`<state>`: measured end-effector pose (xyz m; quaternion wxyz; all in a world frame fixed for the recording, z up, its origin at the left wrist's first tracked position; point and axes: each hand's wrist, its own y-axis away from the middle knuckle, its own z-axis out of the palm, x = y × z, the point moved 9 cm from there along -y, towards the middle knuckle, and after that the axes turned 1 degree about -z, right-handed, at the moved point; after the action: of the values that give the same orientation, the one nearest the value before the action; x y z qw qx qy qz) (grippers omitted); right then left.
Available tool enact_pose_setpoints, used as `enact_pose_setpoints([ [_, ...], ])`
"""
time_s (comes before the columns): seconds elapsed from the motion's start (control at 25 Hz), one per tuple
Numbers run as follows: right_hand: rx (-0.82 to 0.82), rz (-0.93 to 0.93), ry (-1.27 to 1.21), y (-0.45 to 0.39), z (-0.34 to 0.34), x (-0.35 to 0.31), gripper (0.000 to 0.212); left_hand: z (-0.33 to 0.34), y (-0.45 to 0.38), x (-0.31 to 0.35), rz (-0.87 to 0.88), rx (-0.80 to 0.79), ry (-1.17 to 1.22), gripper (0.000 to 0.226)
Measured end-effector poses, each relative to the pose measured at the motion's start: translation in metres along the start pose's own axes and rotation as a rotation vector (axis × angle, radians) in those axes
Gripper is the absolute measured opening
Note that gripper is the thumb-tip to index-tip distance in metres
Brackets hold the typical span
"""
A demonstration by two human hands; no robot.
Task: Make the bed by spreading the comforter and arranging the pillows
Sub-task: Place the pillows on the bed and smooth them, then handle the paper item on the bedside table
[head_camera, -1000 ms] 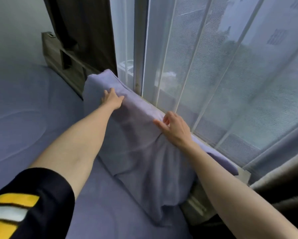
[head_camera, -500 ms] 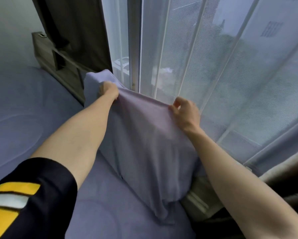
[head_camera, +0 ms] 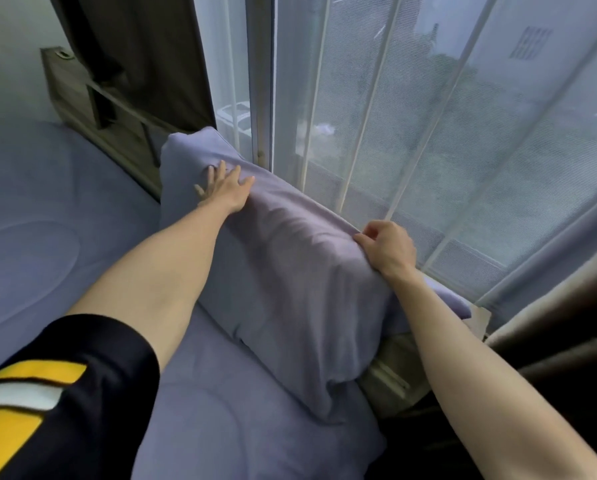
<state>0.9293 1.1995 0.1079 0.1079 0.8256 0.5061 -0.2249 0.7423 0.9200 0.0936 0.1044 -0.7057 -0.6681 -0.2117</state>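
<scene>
A lavender pillow (head_camera: 290, 271) stands on its long edge on the bed, leaning against the sheer white curtain (head_camera: 411, 133) of the window, and everything else is placed from it. The left hand (head_camera: 226, 190) lies flat on the pillow's upper edge near its far end, fingers straight and spread, palm pressing the fabric. The right hand (head_camera: 387, 249) is on the same upper edge nearer the pillow's close end, its fingers curled and its thumb pinching a small fold of the pillowcase; the fabric between the two hands shows soft creases. The pillow's lower edge rests on the lavender comforter (head_camera: 48, 220), which spreads out flat to the left of the pillow and under it, with faint curved quilting lines. Beyond the pillow's far end stands a dark wooden headboard shelf (head_camera: 93, 98) with an open niche, and above that hangs a dark brown curtain (head_camera: 144, 53) beside the sheer one. Just past the pillow's near end, a pale window ledge (head_camera: 477, 317) shows, and another dark curtain (head_camera: 567, 334) hangs to the right of it. Whether the pillow touches the ledge along its back cannot be told. A black sleeve (head_camera: 82, 393) with yellow and white bands covers the left upper arm, below and to the left of the pillow; the right forearm is bare.
</scene>
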Motion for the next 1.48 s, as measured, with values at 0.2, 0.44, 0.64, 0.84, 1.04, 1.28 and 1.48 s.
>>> enact_pose_setpoints([
  [0.2, -0.018, 0.032, 0.096, 0.001, -0.003, 0.003, 0.023, -0.008, 0.017, 0.004, 0.042, -0.026, -0.121, 0.059],
  [0.44, -0.126, -0.050, 0.154, 0.033, -0.011, 0.008, 0.039, 0.003, 0.065, 0.009, 0.158, -0.105, -0.261, 0.064],
  [0.64, -0.155, -0.089, 0.241, 0.099, -0.024, 0.019, 0.049, 0.019, 0.145, 0.029, 0.342, -0.195, -0.423, 0.065],
  [0.84, -0.154, -0.043, 0.436, 0.197, -0.042, 0.052, 0.067, 0.035, 0.246, 0.051, 0.522, -0.224, -0.535, 0.067],
  [1.04, -0.161, 0.055, 0.467, 0.315, -0.061, 0.088, 0.071, 0.064, 0.356, 0.053, 0.691, -0.278, -0.547, 0.068],
  [1.28, -0.118, 0.251, 0.428, 0.433, -0.097, 0.164, 0.074, 0.108, 0.464, 0.085, 0.872, -0.325, -0.550, 0.068],
  [1.48, -0.097, 0.406, 0.399, 0.522, -0.119, 0.239, 0.070, 0.165, 0.533, 0.124, 0.979, -0.398, -0.553, 0.070],
])
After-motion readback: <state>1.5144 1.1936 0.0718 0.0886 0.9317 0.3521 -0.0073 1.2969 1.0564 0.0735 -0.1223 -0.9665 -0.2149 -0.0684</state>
